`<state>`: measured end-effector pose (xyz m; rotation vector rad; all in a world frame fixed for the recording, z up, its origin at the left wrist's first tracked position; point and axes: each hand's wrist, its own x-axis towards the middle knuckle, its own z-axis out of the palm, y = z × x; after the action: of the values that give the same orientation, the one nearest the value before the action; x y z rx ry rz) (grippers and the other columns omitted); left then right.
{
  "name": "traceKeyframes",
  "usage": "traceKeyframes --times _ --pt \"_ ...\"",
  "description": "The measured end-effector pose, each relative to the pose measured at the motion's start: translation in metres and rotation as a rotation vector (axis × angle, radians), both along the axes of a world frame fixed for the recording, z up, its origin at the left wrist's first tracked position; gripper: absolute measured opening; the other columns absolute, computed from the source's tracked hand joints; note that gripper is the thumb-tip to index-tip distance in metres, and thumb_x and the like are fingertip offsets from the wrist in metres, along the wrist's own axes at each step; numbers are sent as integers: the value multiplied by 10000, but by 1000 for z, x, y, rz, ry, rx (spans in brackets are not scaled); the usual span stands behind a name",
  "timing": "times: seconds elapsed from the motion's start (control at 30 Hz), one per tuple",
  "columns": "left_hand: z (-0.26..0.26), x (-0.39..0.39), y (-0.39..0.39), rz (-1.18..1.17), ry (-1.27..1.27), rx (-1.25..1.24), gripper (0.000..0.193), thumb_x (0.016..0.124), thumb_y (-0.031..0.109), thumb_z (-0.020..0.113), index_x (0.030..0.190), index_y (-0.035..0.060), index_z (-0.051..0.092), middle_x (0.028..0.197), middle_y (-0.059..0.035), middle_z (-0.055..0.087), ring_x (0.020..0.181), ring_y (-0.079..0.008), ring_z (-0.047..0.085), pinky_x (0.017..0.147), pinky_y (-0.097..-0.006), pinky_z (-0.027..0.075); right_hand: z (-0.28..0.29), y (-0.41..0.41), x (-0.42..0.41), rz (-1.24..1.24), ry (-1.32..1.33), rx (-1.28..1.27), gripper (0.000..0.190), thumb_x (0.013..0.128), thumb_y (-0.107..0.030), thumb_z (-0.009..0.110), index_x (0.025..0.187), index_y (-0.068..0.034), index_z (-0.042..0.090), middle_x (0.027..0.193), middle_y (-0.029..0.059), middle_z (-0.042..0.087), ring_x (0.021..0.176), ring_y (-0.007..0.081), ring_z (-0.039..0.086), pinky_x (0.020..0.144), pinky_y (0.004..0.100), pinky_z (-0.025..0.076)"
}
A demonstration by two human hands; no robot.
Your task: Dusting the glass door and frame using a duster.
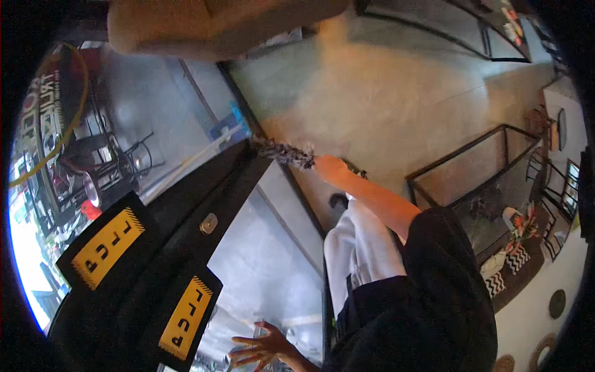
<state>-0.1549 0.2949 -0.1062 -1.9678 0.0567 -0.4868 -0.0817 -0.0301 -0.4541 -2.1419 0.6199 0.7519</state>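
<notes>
My right hand (331,170) is closed around the end of a grey, shaggy duster (290,155). The duster's far end meets the black frame of a glass door (218,186), close to its edge. A round metal lock (208,223) sits in that frame. Two black plates with yellow labels (109,249) bearing writing stand out along the door. Lower down, my left hand (262,346) has its fingers spread in front of the door's glass pane (267,255); whether it touches the glass I cannot tell. My white trousers (362,242) show beside the door.
A low black-framed glass structure (474,172) stands on the concrete floor (395,102) to the right. Beyond it are red flowers (523,230) and zigzag cushions (517,259). A black chair (144,156) is past the door at left. A blurred brown object (223,28) fills the top edge.
</notes>
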Motion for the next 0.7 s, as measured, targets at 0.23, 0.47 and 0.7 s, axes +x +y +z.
traceKeyframes --times 0.23,0.47,0.7 --pt "-8 8 -4 -108 -14 -59 632 858 497 441 1401 176 436 1468 -184 344 1387 -391 237 1048 -667 16 113 -90 62 528 -241 -229 281 848 -298 597 937 -44 678 899 165 679 867 328 668 770 438 539" --pt "-37 22 -55 -257 -118 -831 479 859 314 507 1267 64 530 1393 -191 427 1312 -357 367 1083 -592 138 264 -105 110 733 -528 -338 142 721 -221 649 751 -90 697 761 125 677 759 308 676 636 430 547" --pt "-63 112 -159 -439 770 -1787 401 801 57 595 1180 -35 503 1208 -213 474 1202 -352 438 1004 -441 367 259 -81 114 753 -645 -533 70 686 -153 632 673 -102 678 705 102 675 692 274 674 575 411 540"
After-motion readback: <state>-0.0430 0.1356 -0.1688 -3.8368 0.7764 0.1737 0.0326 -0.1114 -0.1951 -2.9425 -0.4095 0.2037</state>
